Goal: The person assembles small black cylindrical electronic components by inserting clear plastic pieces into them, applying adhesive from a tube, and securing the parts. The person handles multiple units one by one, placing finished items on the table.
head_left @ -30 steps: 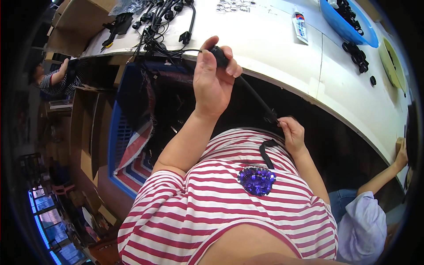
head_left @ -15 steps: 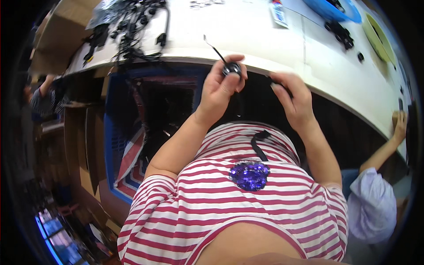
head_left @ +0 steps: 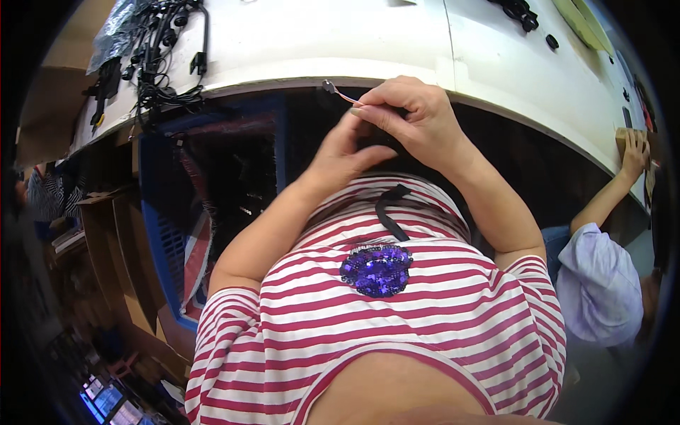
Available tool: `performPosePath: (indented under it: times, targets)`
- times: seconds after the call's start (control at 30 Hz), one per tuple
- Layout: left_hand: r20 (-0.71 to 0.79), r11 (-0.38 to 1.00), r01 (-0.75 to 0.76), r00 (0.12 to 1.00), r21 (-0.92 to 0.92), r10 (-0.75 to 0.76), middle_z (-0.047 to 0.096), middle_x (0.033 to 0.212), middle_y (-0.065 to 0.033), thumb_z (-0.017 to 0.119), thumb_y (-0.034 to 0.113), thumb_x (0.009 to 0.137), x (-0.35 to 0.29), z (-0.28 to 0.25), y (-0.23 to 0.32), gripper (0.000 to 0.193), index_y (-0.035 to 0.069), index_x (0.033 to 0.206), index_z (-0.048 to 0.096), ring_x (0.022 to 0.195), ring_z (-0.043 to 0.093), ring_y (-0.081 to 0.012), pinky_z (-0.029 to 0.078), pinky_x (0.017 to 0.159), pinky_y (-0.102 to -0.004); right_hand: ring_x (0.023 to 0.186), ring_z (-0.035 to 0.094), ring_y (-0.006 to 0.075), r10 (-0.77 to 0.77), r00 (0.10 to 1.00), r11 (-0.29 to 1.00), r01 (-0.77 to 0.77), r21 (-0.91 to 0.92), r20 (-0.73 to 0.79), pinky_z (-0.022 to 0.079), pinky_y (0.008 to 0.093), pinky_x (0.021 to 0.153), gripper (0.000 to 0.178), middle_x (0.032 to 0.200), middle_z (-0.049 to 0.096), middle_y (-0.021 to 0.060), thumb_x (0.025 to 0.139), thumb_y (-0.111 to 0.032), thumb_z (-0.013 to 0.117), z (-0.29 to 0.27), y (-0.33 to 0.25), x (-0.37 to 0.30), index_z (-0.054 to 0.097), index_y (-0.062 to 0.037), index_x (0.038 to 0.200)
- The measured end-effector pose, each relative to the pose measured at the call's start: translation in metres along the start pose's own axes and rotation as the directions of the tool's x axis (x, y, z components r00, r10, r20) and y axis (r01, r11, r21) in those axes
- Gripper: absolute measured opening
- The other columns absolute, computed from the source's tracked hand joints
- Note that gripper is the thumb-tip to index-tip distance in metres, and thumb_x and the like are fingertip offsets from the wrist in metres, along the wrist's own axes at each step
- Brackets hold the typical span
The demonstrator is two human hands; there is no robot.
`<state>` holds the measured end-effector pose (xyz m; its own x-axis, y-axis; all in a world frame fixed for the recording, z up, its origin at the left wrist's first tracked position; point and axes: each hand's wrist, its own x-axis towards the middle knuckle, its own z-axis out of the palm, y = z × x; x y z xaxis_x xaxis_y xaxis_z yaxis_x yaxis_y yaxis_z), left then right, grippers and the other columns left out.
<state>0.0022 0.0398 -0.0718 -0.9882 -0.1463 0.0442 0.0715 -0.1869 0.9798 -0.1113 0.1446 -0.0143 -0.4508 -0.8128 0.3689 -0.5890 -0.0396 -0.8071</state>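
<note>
My right hand [head_left: 421, 120] is closed in a pinch on a thin pinkish wire [head_left: 343, 95]. At the wire's free end is a small round dark and silver piece [head_left: 328, 86], just off the table's front edge. Below and to the left, my left hand [head_left: 340, 157] has its fingertips up against the right hand's fingertips. Its thumb sticks out to the right, apart from the fingers. The left fingers are blurred and partly covered, so what they hold, if anything, does not show.
Black cables [head_left: 166, 57] lie heaped over the far left of the white table [head_left: 319, 42]. A blue crate [head_left: 159, 234] stands below its edge at left, by cardboard boxes [head_left: 131, 262]. At right, another person's hand [head_left: 634, 152] rests on the table near small black parts [head_left: 520, 14].
My hands have come together from apart. The black round part in my left hand is out of sight, and the wire is now pinched in my right hand. The view has shifted right.
</note>
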Motion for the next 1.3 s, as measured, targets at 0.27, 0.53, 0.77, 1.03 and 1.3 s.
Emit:
performPosePath:
  times: [0.27, 0.53, 0.77, 1.03, 1.3]
  targets:
    - [-0.139, 0.952, 0.291, 0.951, 0.095, -0.277, 0.055, 0.076, -0.0021, 0.038, 0.037, 0.094, -0.004, -0.059, 0.051, 0.04, 0.002, 0.093, 0.056, 0.063, 0.043, -0.0055, 0.034, 0.059, -0.0178, 0.068, 0.055, 0.0208, -0.254, 0.959, 0.894, 0.284, -0.346, 0.13, 0.043, 0.0329, 0.067, 0.008, 0.065, 0.055, 0.0037, 0.07, -0.012, 0.067, -0.006, 0.0, -0.004, 0.061, -0.0073, 0.072]
    - [-0.033, 0.93, 0.358, 0.934, 0.085, -0.357, 0.058, 0.069, -0.0022, 0.056, 0.022, 0.084, -0.005, -0.058, 0.069, 0.021, 0.001, 0.084, 0.06, 0.06, 0.045, -0.004, 0.033, 0.057, -0.0168, 0.072, 0.055, 0.0185, -0.294, 0.928, 0.815, 0.368, -0.447, 0.228, 0.042, 0.0312, 0.072, 0.008, 0.068, 0.055, 0.0031, 0.072, -0.014, 0.066, -0.005, 0.001, -0.007, 0.06, -0.0084, 0.071]
    - [-0.104, 0.946, 0.275, 0.96, 0.171, -0.26, 0.06, 0.071, -0.0024, 0.06, 0.018, 0.083, -0.007, -0.048, 0.075, 0.018, 0.001, 0.086, 0.061, 0.064, 0.049, -0.0036, 0.035, 0.057, -0.0173, 0.065, 0.056, 0.0179, -0.098, 0.977, 0.976, 0.131, -0.173, 0.187, 0.044, 0.0282, 0.06, 0.011, 0.069, 0.059, 0.0061, 0.078, -0.015, 0.063, -0.012, -0.006, -0.003, 0.063, -0.0042, 0.082]
    - [-0.12, 0.945, 0.219, 0.973, 0.243, -0.195, 0.059, 0.076, -0.0015, 0.062, 0.009, 0.081, -0.009, -0.049, 0.077, 0.01, -0.001, 0.085, 0.061, 0.07, 0.053, -0.0059, 0.041, 0.066, -0.018, 0.058, 0.052, 0.0095, 0.131, 0.93, 0.991, -0.109, -0.084, 0.344, 0.041, 0.0216, 0.052, 0.012, 0.067, 0.057, 0.0052, 0.082, -0.011, 0.059, -0.011, -0.016, 0.008, 0.063, -0.0005, 0.087]
    - [-0.078, 0.925, 0.214, 0.977, 0.315, -0.2, 0.058, 0.074, 0.0003, 0.063, 0.01, 0.08, -0.008, -0.054, 0.077, 0.011, 0.0, 0.082, 0.061, 0.069, 0.051, -0.0044, 0.039, 0.063, -0.0169, 0.051, 0.052, 0.0133, 0.183, 0.948, 0.98, -0.198, 0.035, 0.259, 0.041, 0.0252, 0.05, 0.016, 0.059, 0.057, 0.0083, 0.078, -0.016, 0.058, -0.001, -0.012, 0.008, 0.063, -0.0014, 0.077]
